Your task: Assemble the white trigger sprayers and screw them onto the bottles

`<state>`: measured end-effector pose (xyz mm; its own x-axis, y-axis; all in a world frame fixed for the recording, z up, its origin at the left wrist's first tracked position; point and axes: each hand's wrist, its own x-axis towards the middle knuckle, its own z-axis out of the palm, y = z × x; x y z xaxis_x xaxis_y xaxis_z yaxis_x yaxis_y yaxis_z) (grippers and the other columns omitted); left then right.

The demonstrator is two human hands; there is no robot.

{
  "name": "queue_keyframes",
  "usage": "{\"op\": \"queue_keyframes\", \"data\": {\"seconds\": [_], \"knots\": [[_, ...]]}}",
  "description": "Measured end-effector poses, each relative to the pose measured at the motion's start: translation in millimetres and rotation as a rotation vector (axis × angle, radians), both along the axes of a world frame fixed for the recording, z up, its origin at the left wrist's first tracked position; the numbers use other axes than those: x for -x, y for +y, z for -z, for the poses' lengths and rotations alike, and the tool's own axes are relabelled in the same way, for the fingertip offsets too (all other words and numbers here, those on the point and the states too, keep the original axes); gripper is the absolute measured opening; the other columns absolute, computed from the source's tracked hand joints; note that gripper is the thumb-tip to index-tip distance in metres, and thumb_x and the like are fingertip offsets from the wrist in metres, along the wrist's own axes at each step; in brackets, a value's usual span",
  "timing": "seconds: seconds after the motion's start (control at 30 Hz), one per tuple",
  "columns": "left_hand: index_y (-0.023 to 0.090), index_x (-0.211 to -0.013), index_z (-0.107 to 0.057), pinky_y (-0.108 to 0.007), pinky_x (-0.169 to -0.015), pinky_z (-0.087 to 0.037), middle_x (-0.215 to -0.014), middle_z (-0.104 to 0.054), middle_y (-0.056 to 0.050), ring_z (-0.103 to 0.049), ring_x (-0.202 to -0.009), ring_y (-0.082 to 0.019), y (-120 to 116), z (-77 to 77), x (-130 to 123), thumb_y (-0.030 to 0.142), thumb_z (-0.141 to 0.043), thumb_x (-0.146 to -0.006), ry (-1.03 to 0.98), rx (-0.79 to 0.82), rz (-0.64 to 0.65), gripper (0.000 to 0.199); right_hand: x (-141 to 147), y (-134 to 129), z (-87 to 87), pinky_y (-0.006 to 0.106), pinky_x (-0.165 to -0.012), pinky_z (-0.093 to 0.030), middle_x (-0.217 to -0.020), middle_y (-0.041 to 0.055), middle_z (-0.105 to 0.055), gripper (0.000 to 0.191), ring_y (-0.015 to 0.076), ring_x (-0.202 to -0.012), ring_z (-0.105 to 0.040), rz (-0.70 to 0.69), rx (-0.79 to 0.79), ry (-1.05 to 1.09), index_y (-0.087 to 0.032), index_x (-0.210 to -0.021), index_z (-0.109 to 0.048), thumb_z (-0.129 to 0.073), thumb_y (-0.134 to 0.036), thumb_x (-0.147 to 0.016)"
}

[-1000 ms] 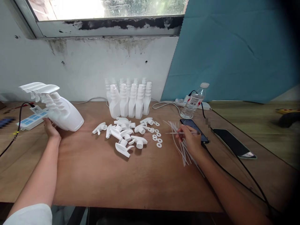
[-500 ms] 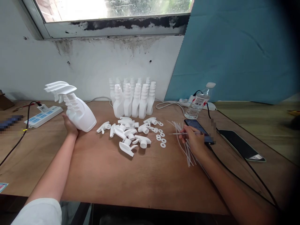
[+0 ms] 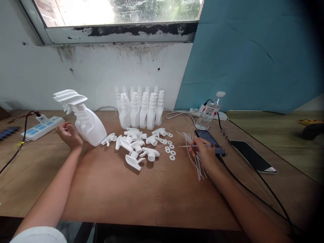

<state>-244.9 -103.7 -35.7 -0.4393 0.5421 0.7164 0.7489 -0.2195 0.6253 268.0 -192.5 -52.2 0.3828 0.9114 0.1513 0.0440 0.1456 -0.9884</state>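
- Just let go of the white plastic trigger-topped spray bottles (image 3: pixel 91 128) with the left hand (image 3: pixel 71 137), leaving them beside loose white plastic trigger heads (image 3: pixel 126 145).
- Seemingly parked them, freeing that hand.
- Kept a thin, pale, pointed tool (image 3: pixel 185 146) pinched in the right hand (image 3: pixel 203 152).

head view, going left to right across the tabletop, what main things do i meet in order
power strip → assembled spray bottles → heap of loose trigger heads → white rings → thin whitish tubes → flat dark object at the right
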Motion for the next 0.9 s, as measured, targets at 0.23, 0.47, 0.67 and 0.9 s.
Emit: {"op": "queue_keyframes", "data": {"seconds": [0.23, 0.47, 0.67, 0.9], "knots": [[0.013, -0.112, -0.061, -0.05, -0.105, -0.028, -0.115, -0.044, -0.013, -0.044, -0.115, -0.032, -19, -31.8, -33, 0.052, -0.068, -0.075, 0.287, -0.048, -0.178, 0.053, 8, -8, -6.8, 0.022, -0.034, -0.032, -0.047, -0.0002, -0.058, 0.035, 0.0098, -0.034, -0.046, -0.045, -0.005, -0.004, -0.018, -0.063, -0.059, -0.065, -0.049, -0.078], [0.012, -0.109, -0.054, -0.051, -0.102, -0.036, -0.114, -0.05, -0.015, -0.047, -0.11, -0.031, -22, -37.1, -52, 0.04, -0.08, -0.063, 0.188, -0.06, -0.138, 0.06, 4, -8, -10.5, 0.024, -0.038, -0.035, -0.047, 0.0001, -0.056, 0.039, 0.0105, -0.037, -0.046, 0.024, -0.111, -0.057, -0.018, -0.06, -0.061, -0.062, -0.051, -0.081], [0.016, -0.114, -0.051, -0.04, -0.088, -0.048, -0.111, -0.062, -0.009, -0.061, -0.093, -0.022, -60, -73.6, -95, 0.033, -0.08, -0.065, 0.158, -0.162, 0.044, 0.059, 20, -6, -54.4, 0.027, -0.065, -0.047, -0.076, 0.0053, -0.065, 0.043, 0.0146, -0.068, -0.06, -0.04, -0.35, -0.152, -0.019, -0.062, -0.064, -0.054, -0.05, -0.09], [0.027, -0.114, -0.055, -0.031, -0.074, -0.055, -0.1, -0.069, -0.001, -0.068, -0.084, -0.019, -86, -114.3, -186, 0.044, -0.076, -0.071, 0.251, 0.046, 0.545, 0.051, 91, -6, -139.7, 0.023, -0.046, -0.034, -0.076, -0.0022, -0.055, 0.034, 0.0068, -0.052, -0.043, -0.305, -0.375, -0.243, -0.023, -0.088, -0.067, -0.078, -0.05, -0.07]]}}
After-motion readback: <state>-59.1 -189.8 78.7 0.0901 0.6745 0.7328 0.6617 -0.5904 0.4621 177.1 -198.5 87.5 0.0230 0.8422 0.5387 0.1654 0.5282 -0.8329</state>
